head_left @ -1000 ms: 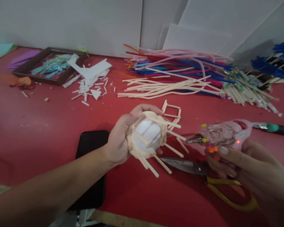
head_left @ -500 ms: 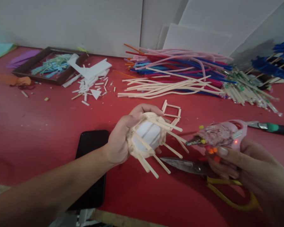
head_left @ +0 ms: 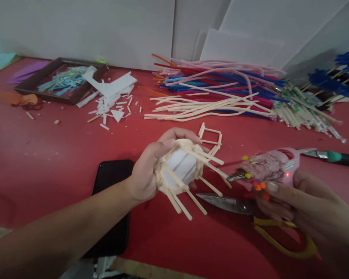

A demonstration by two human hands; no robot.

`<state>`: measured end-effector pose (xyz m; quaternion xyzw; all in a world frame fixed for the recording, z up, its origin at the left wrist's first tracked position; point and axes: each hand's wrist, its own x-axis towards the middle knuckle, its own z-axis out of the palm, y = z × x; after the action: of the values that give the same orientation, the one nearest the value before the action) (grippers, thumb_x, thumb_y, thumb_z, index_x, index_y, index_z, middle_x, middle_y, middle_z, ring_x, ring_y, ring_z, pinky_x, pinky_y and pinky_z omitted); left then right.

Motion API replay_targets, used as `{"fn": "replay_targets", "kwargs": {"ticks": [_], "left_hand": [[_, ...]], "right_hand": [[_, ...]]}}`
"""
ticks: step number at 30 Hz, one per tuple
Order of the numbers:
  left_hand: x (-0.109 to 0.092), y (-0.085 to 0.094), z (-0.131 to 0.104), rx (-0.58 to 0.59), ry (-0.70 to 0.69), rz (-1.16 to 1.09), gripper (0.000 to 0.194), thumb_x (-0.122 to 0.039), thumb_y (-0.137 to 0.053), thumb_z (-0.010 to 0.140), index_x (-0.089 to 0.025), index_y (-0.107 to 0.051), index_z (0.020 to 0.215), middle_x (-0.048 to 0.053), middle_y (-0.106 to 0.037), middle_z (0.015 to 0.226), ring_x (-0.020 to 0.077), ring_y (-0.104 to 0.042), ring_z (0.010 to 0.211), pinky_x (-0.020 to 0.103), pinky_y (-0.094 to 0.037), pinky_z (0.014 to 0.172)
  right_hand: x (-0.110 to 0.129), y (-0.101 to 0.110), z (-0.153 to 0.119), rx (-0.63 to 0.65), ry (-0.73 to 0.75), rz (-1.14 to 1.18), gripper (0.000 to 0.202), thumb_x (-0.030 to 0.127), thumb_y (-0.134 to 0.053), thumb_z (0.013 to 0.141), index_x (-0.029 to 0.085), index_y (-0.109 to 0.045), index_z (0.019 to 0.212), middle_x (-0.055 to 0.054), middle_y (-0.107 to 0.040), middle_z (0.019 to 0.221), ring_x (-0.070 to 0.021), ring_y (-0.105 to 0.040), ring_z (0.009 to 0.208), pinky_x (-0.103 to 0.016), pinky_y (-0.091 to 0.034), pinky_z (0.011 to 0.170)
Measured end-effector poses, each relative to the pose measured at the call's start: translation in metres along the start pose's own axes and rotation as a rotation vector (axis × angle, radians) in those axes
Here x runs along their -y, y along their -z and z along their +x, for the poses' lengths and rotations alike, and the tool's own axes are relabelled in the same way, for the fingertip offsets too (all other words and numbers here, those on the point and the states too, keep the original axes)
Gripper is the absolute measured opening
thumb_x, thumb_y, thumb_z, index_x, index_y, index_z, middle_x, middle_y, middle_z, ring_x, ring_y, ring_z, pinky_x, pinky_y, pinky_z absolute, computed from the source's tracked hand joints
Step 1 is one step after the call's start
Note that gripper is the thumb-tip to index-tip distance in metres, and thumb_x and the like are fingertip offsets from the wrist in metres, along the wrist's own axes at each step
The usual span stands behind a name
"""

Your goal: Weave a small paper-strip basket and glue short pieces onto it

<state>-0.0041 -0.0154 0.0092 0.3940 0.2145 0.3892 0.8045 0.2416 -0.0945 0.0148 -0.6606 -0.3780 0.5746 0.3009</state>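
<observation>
My left hand (head_left: 147, 166) is closed round a small round craft piece (head_left: 178, 168), with a white disc inside a cream rim and several thin wooden sticks jutting out to the right and downward. In my right hand (head_left: 293, 201) is a pink hot glue gun (head_left: 264, 166) with a red light lit and bits of coloured material stuck about its front. Its dark nozzle points left, close to the tip of one stick; whether they touch I cannot tell. Beneath the gun lie scissors (head_left: 223, 201) with yellow handles. A ladder-like stick frame (head_left: 212, 135) shows just behind the round piece.
A black phone (head_left: 112, 228) lies under my left forearm. Behind are pipe cleaners (head_left: 215, 77), cream sticks (head_left: 203, 108), wrapped sticks (head_left: 305, 104), white scraps (head_left: 113, 89) and a brown tray (head_left: 72, 100). A green-and-black cutter (head_left: 337, 157) lies at right.
The glue gun and my right hand have shifted very slightly left. The round piece has tilted a little, its lower stick ends moving slightly left. Both hands keep their hold.
</observation>
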Motion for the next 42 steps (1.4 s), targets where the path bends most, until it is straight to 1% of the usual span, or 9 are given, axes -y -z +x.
{"fn": "replay_targets", "kwargs": {"ticks": [8, 14, 17, 19, 22, 27, 31, 37, 42], "left_hand": [[-0.001, -0.002, 0.0, -0.009, -0.007, 0.02, 0.03, -0.045, -0.065, 0.08, -0.02, -0.058, 0.095, 0.005, -0.065, 0.087, 0.0183, -0.064, 0.067, 0.029, -0.052, 0.057], [0.0, -0.001, -0.002, -0.005, -0.011, 0.018, 0.03, -0.045, -0.064, 0.082, -0.019, -0.06, 0.097, 0.008, -0.069, 0.092, 0.0215, -0.067, 0.071, 0.035, -0.056, 0.064], [-0.001, 0.0, -0.001, -0.015, -0.013, 0.003, 0.032, -0.045, -0.067, 0.079, -0.019, -0.061, 0.095, 0.008, -0.071, 0.091, 0.0209, -0.068, 0.07, 0.034, -0.057, 0.062], [-0.001, 0.001, 0.0, -0.035, -0.002, -0.024, 0.03, -0.043, -0.066, 0.079, -0.017, -0.063, 0.094, 0.007, -0.071, 0.086, 0.021, -0.069, 0.068, 0.033, -0.059, 0.06], [-0.002, 0.002, 0.0, -0.076, 0.039, -0.084, 0.026, -0.038, -0.06, 0.081, -0.016, -0.062, 0.095, 0.007, -0.07, 0.081, 0.023, -0.07, 0.068, 0.036, -0.061, 0.057], [0.003, 0.0, 0.001, -0.078, 0.048, -0.147, 0.03, -0.042, -0.058, 0.081, -0.016, -0.062, 0.096, 0.007, -0.068, 0.079, 0.0221, -0.068, 0.064, 0.036, -0.06, 0.051], [0.004, -0.001, 0.0, -0.09, 0.053, -0.135, 0.029, -0.041, -0.058, 0.081, -0.016, -0.061, 0.096, 0.007, -0.067, 0.08, 0.0224, -0.068, 0.066, 0.036, -0.06, 0.052], [0.003, 0.001, -0.001, -0.061, 0.054, -0.148, 0.031, -0.043, -0.059, 0.082, -0.017, -0.062, 0.098, 0.008, -0.068, 0.083, 0.0236, -0.069, 0.068, 0.039, -0.061, 0.055], [0.0, 0.001, -0.001, -0.047, 0.078, -0.152, 0.028, -0.04, -0.063, 0.081, -0.016, -0.063, 0.096, 0.006, -0.068, 0.084, 0.0231, -0.069, 0.07, 0.038, -0.062, 0.056]], "right_hand": [[0.003, -0.001, -0.001, 0.014, -0.01, -0.015, 0.067, 0.081, -0.073, 0.061, 0.024, -0.045, 0.043, 0.003, -0.036, 0.043, -0.0099, -0.026, 0.045, -0.03, -0.018, 0.046], [0.005, -0.003, -0.003, -0.023, -0.015, -0.007, 0.068, 0.081, -0.076, 0.059, 0.024, -0.044, 0.042, 0.003, -0.036, 0.043, -0.0098, -0.027, 0.045, -0.03, -0.018, 0.048], [0.003, -0.002, -0.001, -0.06, 0.011, -0.005, 0.068, 0.081, -0.077, 0.056, 0.023, -0.044, 0.042, 0.003, -0.036, 0.043, -0.0098, -0.029, 0.045, -0.029, -0.019, 0.046], [0.0, 0.0, 0.001, -0.078, 0.05, 0.011, 0.067, 0.079, -0.079, 0.057, 0.023, -0.046, 0.043, 0.003, -0.036, 0.043, -0.0095, -0.03, 0.044, -0.028, -0.02, 0.045], [-0.005, 0.005, 0.005, -0.049, 0.101, 0.025, 0.065, 0.076, -0.077, 0.062, 0.022, -0.046, 0.041, 0.001, -0.037, 0.04, -0.0091, -0.029, 0.041, -0.028, -0.02, 0.041], [-0.003, 0.004, 0.001, -0.057, 0.12, -0.023, 0.064, 0.074, -0.074, 0.068, 0.023, -0.044, 0.045, 0.001, -0.037, 0.044, -0.011, -0.03, 0.045, -0.028, -0.023, 0.044], [0.002, -0.001, -0.003, -0.076, 0.116, -0.038, 0.065, 0.077, -0.073, 0.066, 0.024, -0.042, 0.045, 0.002, -0.038, 0.044, -0.0117, -0.028, 0.047, -0.028, -0.022, 0.044], [0.001, 0.0, -0.001, -0.062, 0.101, -0.059, 0.067, 0.08, -0.073, 0.064, 0.023, -0.043, 0.044, 0.002, -0.037, 0.044, -0.011, -0.028, 0.046, -0.028, -0.021, 0.045], [0.003, -0.002, -0.001, -0.123, 0.091, -0.029, 0.067, 0.079, -0.076, 0.061, 0.022, -0.043, 0.045, 0.002, -0.037, 0.044, -0.0102, -0.031, 0.046, -0.029, -0.021, 0.046]]}}
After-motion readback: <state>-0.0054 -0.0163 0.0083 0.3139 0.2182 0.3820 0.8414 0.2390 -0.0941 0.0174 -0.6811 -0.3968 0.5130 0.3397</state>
